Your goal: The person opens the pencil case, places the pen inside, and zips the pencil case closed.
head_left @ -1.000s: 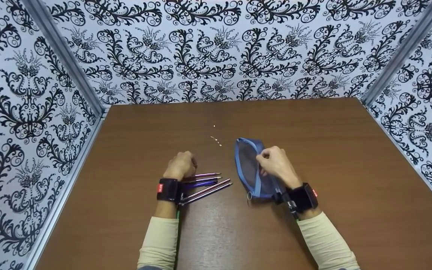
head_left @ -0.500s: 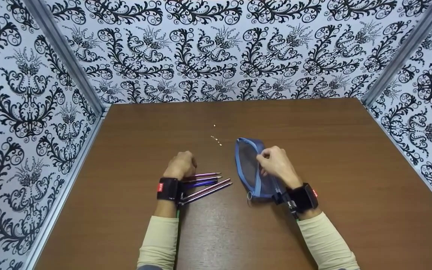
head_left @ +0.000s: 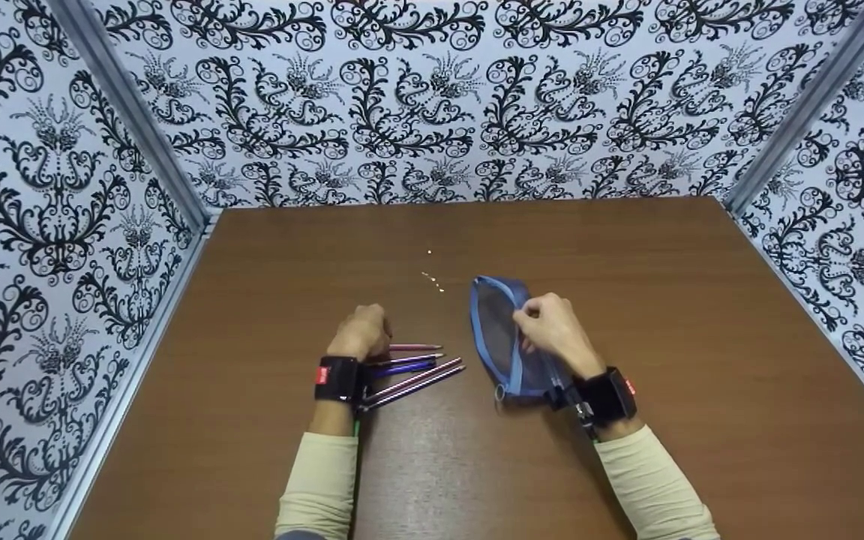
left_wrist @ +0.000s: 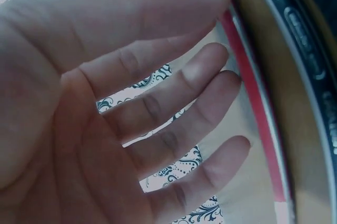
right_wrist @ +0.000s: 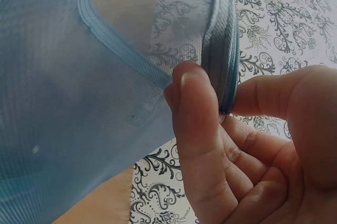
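My left hand is lowered over the pencils. In the left wrist view its thumb and index finger meet at a red pencil and pinch it, the other fingers loosely bent. That pencil has its left end hidden under the hand in the head view. My right hand pinches the zipped edge of a blue mesh pencil case between thumb and index finger. The case's mouth gapes toward the left, and a ring pull hangs at its near end.
Beside the left hand lie a blue pen and several striped pencils, partly hidden by the wrist strap. Tiny pale specks show on the brown table. Patterned walls enclose the back and sides.
The pencil under my left fingers has turned slightly and looks paler, while the left hand has barely shifted. The right hand and the pencil case have stayed still.
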`<state>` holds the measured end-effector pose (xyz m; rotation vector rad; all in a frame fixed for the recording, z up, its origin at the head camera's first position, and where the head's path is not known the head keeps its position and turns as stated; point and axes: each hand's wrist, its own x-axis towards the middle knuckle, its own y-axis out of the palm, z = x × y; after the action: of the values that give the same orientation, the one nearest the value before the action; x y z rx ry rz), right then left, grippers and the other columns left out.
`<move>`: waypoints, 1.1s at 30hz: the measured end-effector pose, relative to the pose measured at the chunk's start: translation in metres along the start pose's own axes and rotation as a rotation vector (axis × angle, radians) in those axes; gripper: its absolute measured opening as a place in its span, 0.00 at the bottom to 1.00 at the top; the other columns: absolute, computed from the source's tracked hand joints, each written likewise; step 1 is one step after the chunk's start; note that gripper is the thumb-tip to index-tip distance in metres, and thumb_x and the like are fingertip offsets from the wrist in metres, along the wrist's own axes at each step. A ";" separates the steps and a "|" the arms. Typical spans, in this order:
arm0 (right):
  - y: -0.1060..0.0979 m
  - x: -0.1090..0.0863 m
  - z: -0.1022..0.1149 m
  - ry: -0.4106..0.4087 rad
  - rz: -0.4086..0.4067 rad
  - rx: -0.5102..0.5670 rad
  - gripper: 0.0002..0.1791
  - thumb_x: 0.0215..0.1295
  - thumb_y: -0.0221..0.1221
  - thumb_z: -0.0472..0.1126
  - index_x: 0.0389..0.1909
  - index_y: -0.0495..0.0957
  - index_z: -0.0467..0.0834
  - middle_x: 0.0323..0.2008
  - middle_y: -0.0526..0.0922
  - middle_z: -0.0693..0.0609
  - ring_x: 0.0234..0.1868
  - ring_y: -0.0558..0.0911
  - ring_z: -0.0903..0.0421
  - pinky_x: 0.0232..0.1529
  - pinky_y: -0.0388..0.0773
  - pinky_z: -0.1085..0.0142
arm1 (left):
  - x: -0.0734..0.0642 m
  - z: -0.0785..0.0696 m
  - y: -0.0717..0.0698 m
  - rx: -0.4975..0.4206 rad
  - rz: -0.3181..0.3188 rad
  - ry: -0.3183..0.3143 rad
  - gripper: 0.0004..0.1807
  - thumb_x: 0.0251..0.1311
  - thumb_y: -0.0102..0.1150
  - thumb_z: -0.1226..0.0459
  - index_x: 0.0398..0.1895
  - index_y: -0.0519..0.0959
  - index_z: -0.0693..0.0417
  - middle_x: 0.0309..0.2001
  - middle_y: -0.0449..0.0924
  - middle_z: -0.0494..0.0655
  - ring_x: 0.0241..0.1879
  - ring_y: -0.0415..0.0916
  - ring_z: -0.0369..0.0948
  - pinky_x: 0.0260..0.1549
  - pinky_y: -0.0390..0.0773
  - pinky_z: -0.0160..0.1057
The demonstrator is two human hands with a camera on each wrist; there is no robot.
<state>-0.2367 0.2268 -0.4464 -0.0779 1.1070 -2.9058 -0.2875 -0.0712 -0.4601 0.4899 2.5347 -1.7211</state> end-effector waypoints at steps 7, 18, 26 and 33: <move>0.000 0.001 -0.001 -0.015 -0.011 0.004 0.14 0.64 0.54 0.36 0.24 0.83 0.35 0.13 0.81 0.51 0.12 0.80 0.58 0.16 0.81 0.65 | 0.001 0.000 0.001 0.025 -0.032 -0.007 0.08 0.52 0.58 0.73 0.28 0.87 0.57 0.39 0.87 0.56 0.40 0.83 0.51 0.44 0.83 0.50; 0.001 0.000 -0.001 0.017 0.010 0.013 0.13 0.66 0.55 0.37 0.29 0.84 0.33 0.15 0.81 0.49 0.14 0.81 0.57 0.17 0.81 0.64 | 0.002 0.000 0.003 0.055 -0.038 -0.026 0.06 0.54 0.58 0.72 0.24 0.83 0.59 0.43 0.85 0.59 0.46 0.82 0.56 0.49 0.80 0.56; 0.001 0.000 -0.001 0.017 0.016 0.024 0.12 0.66 0.55 0.36 0.29 0.83 0.33 0.16 0.81 0.48 0.14 0.81 0.56 0.18 0.82 0.64 | 0.004 0.001 0.003 0.072 0.010 -0.031 0.04 0.53 0.60 0.73 0.26 0.83 0.59 0.46 0.85 0.59 0.48 0.81 0.55 0.52 0.75 0.57; 0.002 0.001 -0.002 -0.021 -0.008 -0.012 0.15 0.66 0.55 0.37 0.23 0.82 0.35 0.14 0.82 0.50 0.13 0.81 0.57 0.16 0.80 0.66 | 0.006 0.003 0.003 0.062 0.003 -0.004 0.06 0.50 0.60 0.74 0.25 0.85 0.57 0.41 0.86 0.55 0.45 0.82 0.54 0.50 0.75 0.58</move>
<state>-0.2374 0.2265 -0.4487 -0.1124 1.1230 -2.8986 -0.2924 -0.0714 -0.4649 0.4932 2.4825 -1.8029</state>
